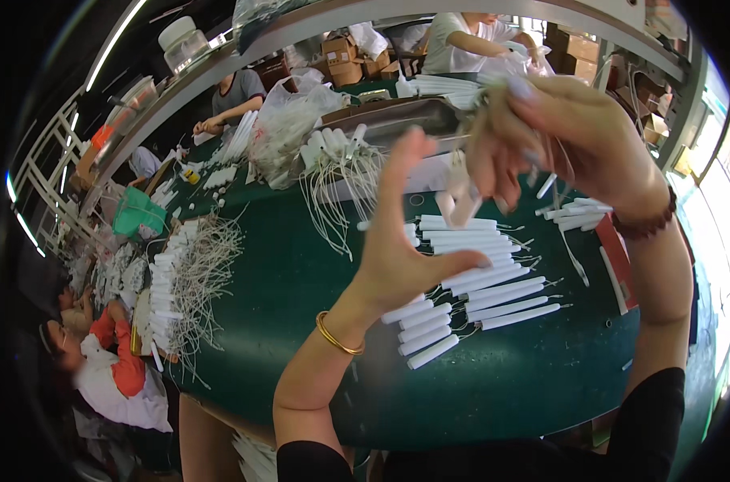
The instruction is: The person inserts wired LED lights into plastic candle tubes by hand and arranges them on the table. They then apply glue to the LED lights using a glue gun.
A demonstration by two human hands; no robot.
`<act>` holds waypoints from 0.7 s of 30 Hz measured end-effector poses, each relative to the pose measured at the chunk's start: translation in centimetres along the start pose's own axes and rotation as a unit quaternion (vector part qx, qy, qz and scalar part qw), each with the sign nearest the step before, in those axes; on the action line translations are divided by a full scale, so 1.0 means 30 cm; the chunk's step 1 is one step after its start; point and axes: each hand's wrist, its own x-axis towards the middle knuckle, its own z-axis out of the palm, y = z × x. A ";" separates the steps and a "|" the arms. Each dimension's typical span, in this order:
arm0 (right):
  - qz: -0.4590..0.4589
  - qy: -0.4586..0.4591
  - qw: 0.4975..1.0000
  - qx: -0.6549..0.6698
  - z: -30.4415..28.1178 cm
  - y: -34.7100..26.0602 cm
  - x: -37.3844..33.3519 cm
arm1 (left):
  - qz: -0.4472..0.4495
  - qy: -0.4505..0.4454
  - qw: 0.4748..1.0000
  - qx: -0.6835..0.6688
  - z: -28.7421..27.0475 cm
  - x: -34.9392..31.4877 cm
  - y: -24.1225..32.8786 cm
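Observation:
My left hand (397, 249) is raised over the table with thumb and fingers spread wide, holding nothing. A gold bangle (338, 335) circles that wrist. My right hand (554, 132), higher up and to the right, has its fingers curled together. They are smeared by motion, and what they grip cannot be made out. A blurred whitish piece (461, 202) shows just under those fingers, and a thin strand hangs near them. Beneath both hands, white tubes (513, 299) with short wire ends lie side by side in rows on the green table (300, 281).
White pieces with long tangled wires (208, 273) line the table's left side. More wired pieces (341, 153) lie over a box edge near a clear plastic bag (288, 132). A red-sided box (618, 261) stands at right. Several people work around; a shelf rail crosses above.

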 end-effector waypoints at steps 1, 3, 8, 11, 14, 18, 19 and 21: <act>0.022 -0.010 0.999 0.032 0.061 -0.013 -0.037 | -0.071 -0.098 0.990 -0.076 0.004 -0.035 0.022; 0.047 -0.020 0.998 0.047 0.147 -0.028 -0.136 | -0.209 -0.294 0.910 -0.202 0.039 -0.096 0.087; 0.160 -0.017 0.976 0.145 0.202 0.051 -0.371 | -0.398 -0.470 0.686 -0.387 0.192 -0.352 0.123; 0.219 -0.031 0.962 0.158 0.180 0.130 -0.543 | -0.349 -0.446 0.769 -0.296 0.163 -0.433 0.128; 0.426 -0.015 0.891 0.159 0.187 0.212 -0.716 | -0.361 -0.404 0.841 0.001 0.119 -0.445 0.169; 0.481 -0.066 0.865 0.128 0.230 0.339 -0.819 | -0.221 -0.457 0.803 0.311 0.112 -0.501 0.177; 0.467 -0.056 0.878 0.089 0.240 0.352 -0.836 | -0.224 -0.466 0.799 0.306 0.115 -0.505 0.173; 0.435 -0.036 0.900 -0.014 0.254 0.349 -0.854 | -0.152 -0.382 0.842 0.348 0.124 -0.504 0.168</act>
